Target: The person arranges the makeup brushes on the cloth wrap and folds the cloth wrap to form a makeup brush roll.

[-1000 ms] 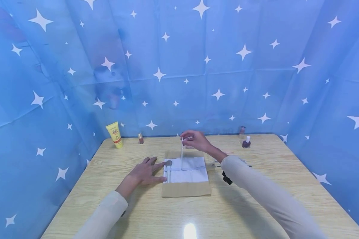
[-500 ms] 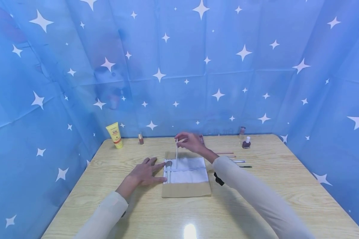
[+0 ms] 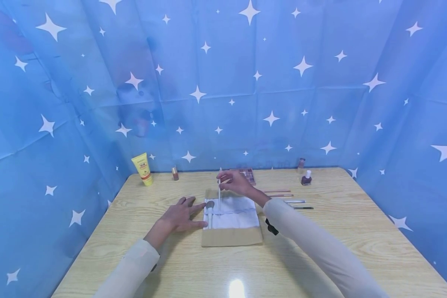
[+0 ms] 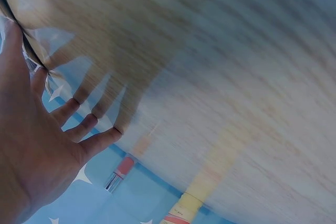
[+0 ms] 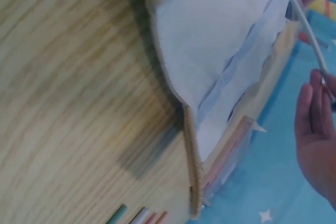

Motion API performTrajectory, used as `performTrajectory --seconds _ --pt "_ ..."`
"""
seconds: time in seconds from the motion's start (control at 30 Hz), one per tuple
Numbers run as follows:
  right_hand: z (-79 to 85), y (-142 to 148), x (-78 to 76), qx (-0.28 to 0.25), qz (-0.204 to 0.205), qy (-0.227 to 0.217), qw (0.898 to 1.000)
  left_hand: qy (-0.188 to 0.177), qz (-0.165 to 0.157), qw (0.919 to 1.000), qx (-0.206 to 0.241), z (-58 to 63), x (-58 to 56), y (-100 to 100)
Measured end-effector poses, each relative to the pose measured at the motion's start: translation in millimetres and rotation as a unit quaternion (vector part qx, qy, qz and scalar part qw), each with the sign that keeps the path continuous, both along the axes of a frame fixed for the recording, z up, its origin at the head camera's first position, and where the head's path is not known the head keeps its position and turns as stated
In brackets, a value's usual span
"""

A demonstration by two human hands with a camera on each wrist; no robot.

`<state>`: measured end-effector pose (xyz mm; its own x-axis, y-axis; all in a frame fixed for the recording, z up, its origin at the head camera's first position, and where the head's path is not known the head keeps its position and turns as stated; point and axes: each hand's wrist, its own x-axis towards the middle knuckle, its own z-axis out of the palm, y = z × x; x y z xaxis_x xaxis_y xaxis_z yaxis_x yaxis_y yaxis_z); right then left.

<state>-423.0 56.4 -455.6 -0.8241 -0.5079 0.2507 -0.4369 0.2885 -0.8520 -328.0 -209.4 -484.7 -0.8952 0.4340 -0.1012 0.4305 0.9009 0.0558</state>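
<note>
A tan roll-up brush case [image 3: 232,238] lies unfolded on the table, its white pocketed lining facing up. A thick makeup brush [image 3: 210,214] with fluffy grey bristles sits in its leftmost pocket. My left hand [image 3: 180,216] rests at the case's left edge, fingers spread, thumb and forefinger touching the border. Above the case my right hand [image 3: 236,183] pinches a slim white makeup brush [image 3: 219,199] near its top. That brush stands nearly upright, its lower end at the pocket seam, just right of the thick brush. Whether the tip is inside a pocket I cannot tell.
Several slim brushes [image 3: 294,201] lie right of the case, partly behind my right forearm. An eyeshadow palette [image 3: 248,175] is at the back edge. A yellow tube [image 3: 143,169] and small lip gloss [image 3: 175,173] stand back left; a dark nail polish bottle [image 3: 306,178] back right.
My right hand has moved left with the slim brush, then slightly down, bringing the brush's lower end to the pocket seam. The left hand has stayed in place.
</note>
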Motion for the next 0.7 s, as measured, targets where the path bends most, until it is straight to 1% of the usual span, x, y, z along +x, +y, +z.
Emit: performTrajectory --seconds 0.2,0.33,0.5,0.7 --pt "-6.8 3 2.0 0.031 -0.002 0.018 0.999 -0.004 0.002 1.0 0.004 0.5 0.8 0" --pt "-11.1 4 4.3 0.03 0.01 0.015 0.999 -0.003 0.003 1.0 0.002 0.3 1.9 1" --pt "-14.6 5 7.6 0.025 0.027 0.01 0.999 0.0 0.001 0.9999 0.012 1.7 4.9 2" --pt "-17.8 8 13.0 0.059 0.027 0.0 0.998 0.006 -0.002 0.9998 0.017 2.7 5.9 2"
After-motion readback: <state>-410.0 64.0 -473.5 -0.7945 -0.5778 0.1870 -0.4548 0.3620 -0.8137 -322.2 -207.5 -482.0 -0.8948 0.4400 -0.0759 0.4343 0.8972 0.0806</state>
